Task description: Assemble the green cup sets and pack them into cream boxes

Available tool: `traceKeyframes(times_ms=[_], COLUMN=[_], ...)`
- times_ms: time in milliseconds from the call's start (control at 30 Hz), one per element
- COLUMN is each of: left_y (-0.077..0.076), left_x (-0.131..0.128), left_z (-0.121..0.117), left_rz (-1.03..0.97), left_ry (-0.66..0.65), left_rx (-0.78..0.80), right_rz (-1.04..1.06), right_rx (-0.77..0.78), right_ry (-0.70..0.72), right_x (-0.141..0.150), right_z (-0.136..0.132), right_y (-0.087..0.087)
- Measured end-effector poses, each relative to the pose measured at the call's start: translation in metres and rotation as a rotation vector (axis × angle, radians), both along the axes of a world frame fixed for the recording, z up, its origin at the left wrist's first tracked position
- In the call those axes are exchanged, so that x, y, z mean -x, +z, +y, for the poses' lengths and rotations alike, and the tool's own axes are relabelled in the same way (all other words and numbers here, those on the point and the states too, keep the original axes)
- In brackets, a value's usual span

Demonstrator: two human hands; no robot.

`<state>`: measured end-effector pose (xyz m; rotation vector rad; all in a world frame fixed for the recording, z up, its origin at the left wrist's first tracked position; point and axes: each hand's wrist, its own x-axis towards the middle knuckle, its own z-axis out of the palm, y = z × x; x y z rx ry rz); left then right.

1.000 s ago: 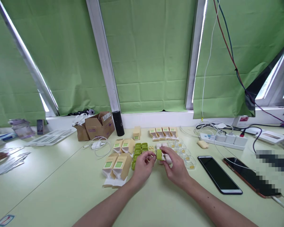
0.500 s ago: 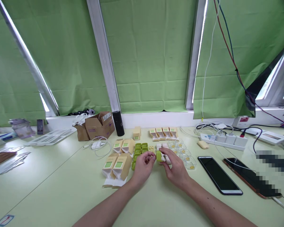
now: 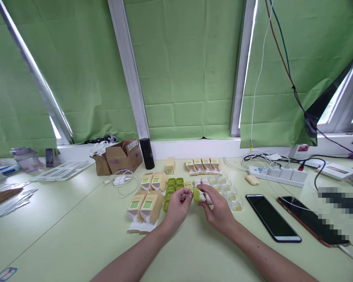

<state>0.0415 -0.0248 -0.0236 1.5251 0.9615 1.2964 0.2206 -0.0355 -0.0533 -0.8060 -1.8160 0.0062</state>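
Note:
My right hand (image 3: 219, 207) grips a small green plastic cup (image 3: 196, 194) between thumb and fingers. Close on its left, my left hand (image 3: 179, 205) is pinched closed, and whatever lies between its fingertips is too small to make out. Several matching green cups (image 3: 171, 181) stand in rows behind my left hand. Small yellow pieces (image 3: 188, 184) lie between these cups and some white cylinders (image 3: 204, 180), which my right hand partly hides. Clear plastic covers (image 3: 236, 203) with yellow spots are grouped just right of my right hand.
Kraft-paper boxes (image 3: 150, 205) with green windows lie at left, with more (image 3: 206, 165) at the back. A cardboard box (image 3: 125, 156) and black cylinder (image 3: 147, 153) stand by the wall. Two phones (image 3: 273, 217) and a power strip (image 3: 278, 176) are at right. Another person's hand (image 3: 2, 197) rests far left.
The green cup has turned slightly and shifted a little left in my right hand. My left hand stays pinched beside it. The other person's hand at far left has moved further in.

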Motion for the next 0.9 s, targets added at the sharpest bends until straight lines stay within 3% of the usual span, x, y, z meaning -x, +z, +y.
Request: traceKeyframes(times_ms=[900], left_y=[0.0018], left_x=[0.0011], left_z=[-0.0014], left_rz=[0.012], left_ry=[0.035], left_rx=[-0.008], right_rz=[0.02], right_rx=[0.012], right_ry=[-0.008], right_x=[-0.001], right_z=[-0.0008], right_y=[0.0034])
